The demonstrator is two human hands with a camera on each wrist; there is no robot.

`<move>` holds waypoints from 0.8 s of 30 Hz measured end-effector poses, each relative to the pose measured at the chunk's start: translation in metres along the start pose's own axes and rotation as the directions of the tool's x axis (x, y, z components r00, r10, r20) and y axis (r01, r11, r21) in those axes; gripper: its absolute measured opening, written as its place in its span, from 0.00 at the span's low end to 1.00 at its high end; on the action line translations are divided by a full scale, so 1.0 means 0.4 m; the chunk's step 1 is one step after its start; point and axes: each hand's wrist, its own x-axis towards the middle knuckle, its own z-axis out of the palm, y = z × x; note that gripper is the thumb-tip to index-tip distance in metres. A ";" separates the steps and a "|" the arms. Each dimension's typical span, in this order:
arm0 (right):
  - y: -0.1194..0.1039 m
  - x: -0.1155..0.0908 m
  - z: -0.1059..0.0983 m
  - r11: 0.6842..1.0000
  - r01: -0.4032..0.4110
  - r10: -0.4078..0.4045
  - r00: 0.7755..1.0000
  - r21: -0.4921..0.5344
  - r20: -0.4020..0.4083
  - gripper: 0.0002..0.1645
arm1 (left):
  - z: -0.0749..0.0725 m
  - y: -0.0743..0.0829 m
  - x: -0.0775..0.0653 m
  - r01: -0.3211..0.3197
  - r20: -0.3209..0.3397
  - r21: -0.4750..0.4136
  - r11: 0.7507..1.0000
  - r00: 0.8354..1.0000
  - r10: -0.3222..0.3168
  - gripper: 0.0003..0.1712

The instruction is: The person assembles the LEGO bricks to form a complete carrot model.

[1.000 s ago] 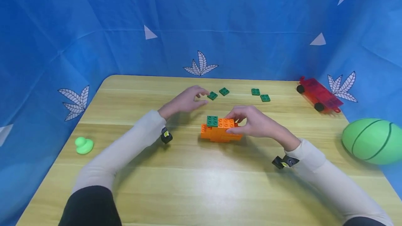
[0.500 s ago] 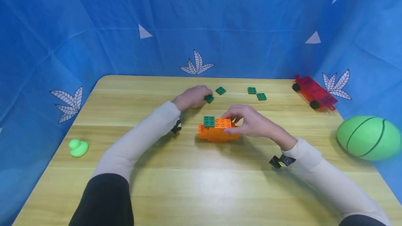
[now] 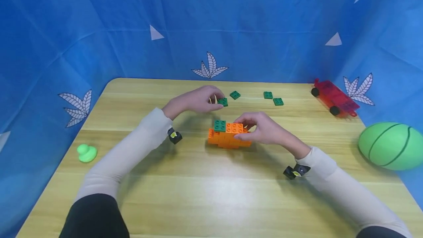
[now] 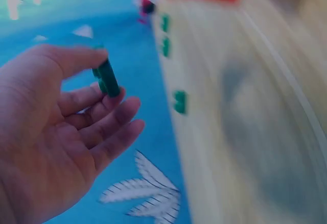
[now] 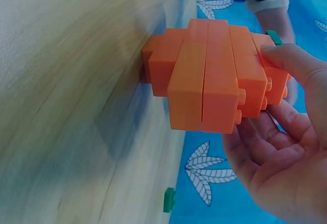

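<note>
My left hand point(image 3: 199, 99) pinches a small green square building plate point(image 3: 223, 101) between thumb and fingertips. The left wrist view shows that green plate point(image 4: 111, 80) edge-on, off the table, with the other fingers loosely bent below. My right hand point(image 3: 268, 129) grips the right end of an orange block assembly point(image 3: 228, 141), thumb on the near side. A green piece point(image 3: 219, 125) sits on top of the assembly's left part, beside orange studs. In the right wrist view the stepped orange blocks point(image 5: 204, 81) show their joined faces; the fingers behind are partly hidden.
Several loose green plates lie at the back, among them one plate point(image 3: 235, 95) near the left hand and another point(image 3: 278, 101) farther right. A red toy car point(image 3: 336, 98) stands at the back right, a green ball point(image 3: 391, 146) at the right edge, a green toy duck point(image 3: 87, 153) at left.
My left hand has reached the leftmost loose green plate, taken hold of it and lifted it from the table. My right hand stays on the orange assembly with little movement.
</note>
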 end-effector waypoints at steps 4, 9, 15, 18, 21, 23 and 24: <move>0.001 0.005 0.000 1.000 0.005 -0.005 1.000 0.004 0.004 0.20 | -0.011 0.073 -0.048 -0.076 -0.015 -0.034 0.997 0.997 0.076 0.25; 0.000 0.007 0.002 0.999 0.038 -0.038 0.999 0.007 0.001 0.16 | 0.012 0.135 -0.087 -0.165 0.009 -0.032 0.986 0.986 0.166 0.18; 0.003 0.005 0.003 0.999 0.053 -0.053 0.999 0.014 -0.002 0.14 | 0.046 0.159 -0.096 -0.177 0.027 0.004 0.984 0.984 0.176 0.15; 0.003 0.005 0.003 0.998 0.053 -0.053 0.999 0.024 0.001 0.14 | 0.055 0.158 -0.094 -0.166 0.022 0.017 0.986 0.986 0.166 0.15; 0.004 0.005 0.004 0.998 0.057 -0.057 0.998 0.031 0.005 0.14 | 0.061 0.156 -0.095 -0.153 0.012 0.001 0.988 0.988 0.153 0.15; 0.005 0.005 0.003 0.998 0.057 -0.058 0.998 0.034 0.006 0.14 | 0.063 0.154 -0.095 -0.147 0.002 -0.018 0.989 0.989 0.147 0.14; 0.006 0.005 0.002 0.998 0.058 -0.058 0.998 0.034 0.005 0.13 | 0.063 0.154 -0.095 -0.144 -0.002 -0.030 0.989 0.990 0.144 0.14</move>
